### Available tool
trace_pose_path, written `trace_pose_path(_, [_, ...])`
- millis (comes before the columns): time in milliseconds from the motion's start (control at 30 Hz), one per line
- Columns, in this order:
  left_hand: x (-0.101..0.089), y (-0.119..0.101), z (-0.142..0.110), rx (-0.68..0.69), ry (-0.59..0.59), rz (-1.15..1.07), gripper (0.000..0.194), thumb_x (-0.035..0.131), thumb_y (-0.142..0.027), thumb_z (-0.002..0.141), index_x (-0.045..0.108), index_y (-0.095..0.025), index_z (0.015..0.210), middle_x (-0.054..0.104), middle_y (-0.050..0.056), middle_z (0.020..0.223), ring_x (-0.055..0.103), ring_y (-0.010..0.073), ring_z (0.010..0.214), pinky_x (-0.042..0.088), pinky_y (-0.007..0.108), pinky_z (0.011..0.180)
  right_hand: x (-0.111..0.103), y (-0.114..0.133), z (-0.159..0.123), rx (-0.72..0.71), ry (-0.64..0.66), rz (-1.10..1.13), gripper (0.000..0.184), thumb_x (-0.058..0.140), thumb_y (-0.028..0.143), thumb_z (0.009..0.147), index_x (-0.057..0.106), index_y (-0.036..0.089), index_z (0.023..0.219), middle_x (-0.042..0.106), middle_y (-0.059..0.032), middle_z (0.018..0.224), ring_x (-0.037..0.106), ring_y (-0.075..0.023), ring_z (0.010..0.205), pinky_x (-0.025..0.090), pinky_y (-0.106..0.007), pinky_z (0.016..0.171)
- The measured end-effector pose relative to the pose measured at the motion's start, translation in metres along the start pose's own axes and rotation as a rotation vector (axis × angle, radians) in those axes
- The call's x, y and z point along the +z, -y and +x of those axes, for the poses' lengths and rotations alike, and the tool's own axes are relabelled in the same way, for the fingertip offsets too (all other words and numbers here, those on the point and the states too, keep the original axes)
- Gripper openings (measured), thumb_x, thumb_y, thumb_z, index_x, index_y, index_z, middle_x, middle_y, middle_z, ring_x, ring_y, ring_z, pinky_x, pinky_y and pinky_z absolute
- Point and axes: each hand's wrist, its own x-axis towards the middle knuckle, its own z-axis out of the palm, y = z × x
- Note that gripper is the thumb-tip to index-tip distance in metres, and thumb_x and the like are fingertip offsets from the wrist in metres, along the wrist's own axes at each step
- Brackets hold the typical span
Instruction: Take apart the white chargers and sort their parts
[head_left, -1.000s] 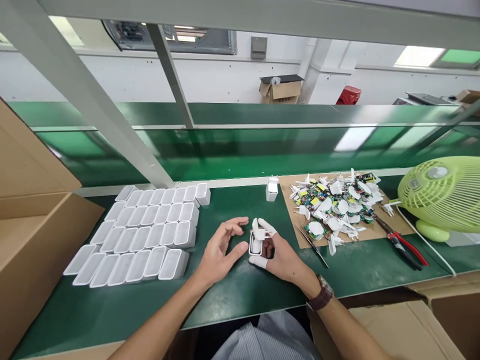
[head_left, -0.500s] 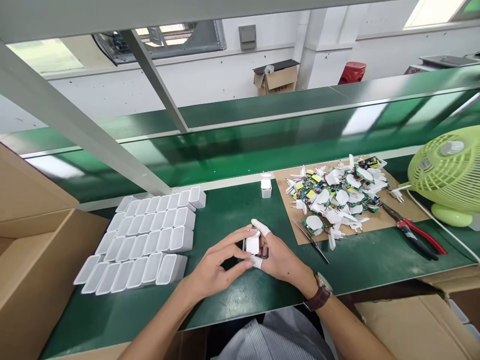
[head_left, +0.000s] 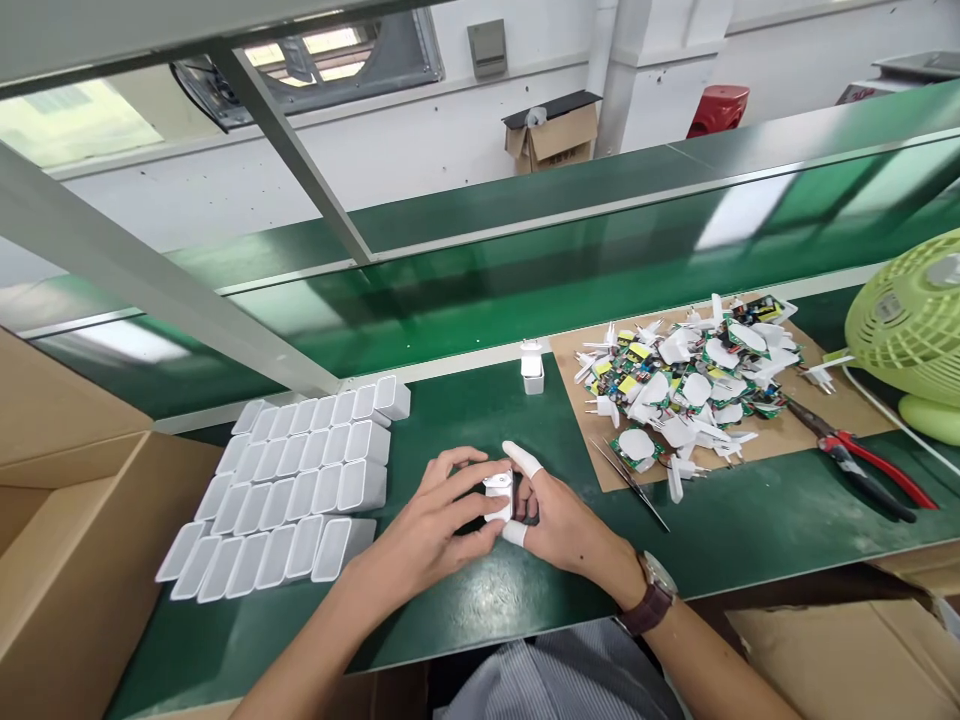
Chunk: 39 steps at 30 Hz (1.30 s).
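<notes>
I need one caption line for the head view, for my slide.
Left hand and right hand hold a white casing over a green bench, between rows of casings and piled circuit boards.

Pale light fills a window (head_left: 82,120) at the far left of a white-walled workroom, next to a dark-framed panel (head_left: 382,75) with a rounded opening. A small grey box (head_left: 487,49) is fixed to the white wall (head_left: 420,150), which is flecked with dark specks. To the right, a pipe (head_left: 601,60) runs beside a square white column (head_left: 664,60). A cardboard box (head_left: 562,138) and a red stool (head_left: 718,108) show beyond a green ledge (head_left: 480,200). Metal posts (head_left: 135,250) slant across the left side, while a glossy green surface (head_left: 450,300) beyond the near green table (head_left: 465,620) reflects white streaks.
</notes>
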Motion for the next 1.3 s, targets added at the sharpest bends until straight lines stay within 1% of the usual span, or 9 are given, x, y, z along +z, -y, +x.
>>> trace_pose_path(200, [-0.016, -0.003, 0.012, -0.083, 0.119, -0.1, 0.005, 0.064, -0.016, 0.101, 0.063, -0.02, 0.103, 0.065, 0.011, 0.14, 0.058, 0.0239, 0.128, 0.056, 0.04, 0.101, -0.001, 0.0, 0.001, 0.045, 0.021, -0.001, 0.09, 0.077, 0.029, 0.085, 0.03, 0.021, 0.161, 0.058, 0.0016, 0.088, 0.059, -0.0184, 0.077, 0.051, -0.038, 0.077])
trace_pose_path(367, [-0.019, -0.006, 0.014, -0.096, 0.25, -0.074, 0.004, 0.064, -0.024, 0.102, 0.064, -0.021, 0.105, 0.058, 0.012, 0.147, 0.055, 0.025, 0.134, 0.055, 0.039, 0.103, -0.003, 0.003, 0.001, 0.057, 0.027, -0.022, 0.092, 0.077, 0.025, 0.085, 0.028, 0.022, 0.162, 0.059, 0.0013, 0.089, 0.059, -0.0192, 0.079, 0.051, -0.038, 0.077])
trace_pose_path(567, [-0.013, 0.003, 0.009, -0.112, 0.171, -0.039, 0.004, 0.061, -0.024, 0.103, 0.062, -0.021, 0.1, 0.062, 0.012, 0.142, 0.059, 0.024, 0.13, 0.055, 0.038, 0.1, 0.0, 0.002, 0.002, 0.053, -0.014, -0.023, 0.093, 0.079, 0.026, 0.084, 0.029, 0.019, 0.162, 0.06, 0.0005, 0.089, 0.06, -0.0188, 0.078, 0.054, -0.039, 0.08])
trace_pose_path(733, [-0.022, 0.047, 0.057, -0.263, 0.032, 0.087, 0.01, 0.066, -0.03, 0.095, 0.068, -0.021, 0.093, 0.069, 0.01, 0.13, 0.062, 0.0292, 0.125, 0.052, 0.047, 0.106, 0.003, -0.004, 0.006, -0.016, -0.107, -0.023, 0.089, 0.076, 0.016, 0.084, 0.029, 0.014, 0.16, 0.067, -0.0092, 0.114, 0.057, -0.0133, 0.068, 0.057, -0.039, 0.08])
trace_pose_path(833, [-0.025, 0.073, 0.097, -0.383, 0.027, 0.08, 0.01, 0.069, -0.029, 0.087, 0.066, -0.019, 0.085, 0.071, 0.011, 0.125, 0.068, 0.0296, 0.113, 0.057, 0.044, 0.099, 0.004, -0.007, 0.008, -0.055, -0.114, -0.041, 0.081, 0.072, 0.014, 0.085, 0.035, 0.015, 0.156, 0.067, -0.0125, 0.122, 0.056, -0.0117, 0.065, 0.058, -0.039, 0.079])
trace_pose_path(967, [-0.022, 0.088, 0.131, -0.384, 0.066, 0.075, 0.013, 0.071, -0.03, 0.083, 0.065, -0.018, 0.082, 0.069, 0.012, 0.124, 0.072, 0.0254, 0.099, 0.06, 0.039, 0.09, 0.006, -0.008, 0.009, -0.086, -0.121, -0.068, 0.072, 0.071, 0.012, 0.085, 0.044, 0.019, 0.151, 0.068, -0.0107, 0.124, 0.057, -0.0115, 0.064, 0.059, -0.038, 0.078])
trace_pose_path(1067, [-0.022, 0.087, 0.143, -0.379, 0.084, 0.105, 0.031, 0.082, -0.035, 0.075, 0.067, -0.02, 0.096, 0.065, 0.011, 0.128, 0.067, 0.0295, 0.111, 0.057, 0.043, 0.095, 0.007, -0.005, 0.009, -0.081, -0.132, -0.094, 0.06, 0.073, 0.013, 0.084, 0.055, 0.02, 0.14, 0.067, -0.011, 0.128, 0.059, -0.0121, 0.066, 0.059, -0.038, 0.081])
trace_pose_path(1200, [-0.02, 0.082, 0.155, -0.404, 0.106, 0.157, 0.093, 0.091, -0.046, 0.066, 0.046, -0.024, 0.144, 0.048, 0.016, 0.151, 0.059, 0.0363, 0.127, 0.054, 0.048, 0.098, 0.006, 0.0, 0.009, -0.035, -0.106, -0.129, 0.047, 0.072, 0.013, 0.084, 0.063, 0.021, 0.13, 0.065, -0.0112, 0.13, 0.061, -0.0138, 0.07, 0.058, -0.041, 0.085])
trace_pose_path(1300, [-0.015, 0.082, 0.167, -0.414, 0.188, 0.177, 0.102, 0.091, -0.046, 0.066, 0.04, -0.028, 0.153, 0.054, 0.014, 0.149, 0.059, 0.0376, 0.13, 0.053, 0.045, 0.099, 0.005, 0.004, 0.008, -0.025, -0.078, -0.129, 0.056, 0.07, 0.012, 0.085, 0.057, 0.022, 0.139, 0.065, -0.0103, 0.126, 0.062, -0.0159, 0.074, 0.057, -0.043, 0.088])
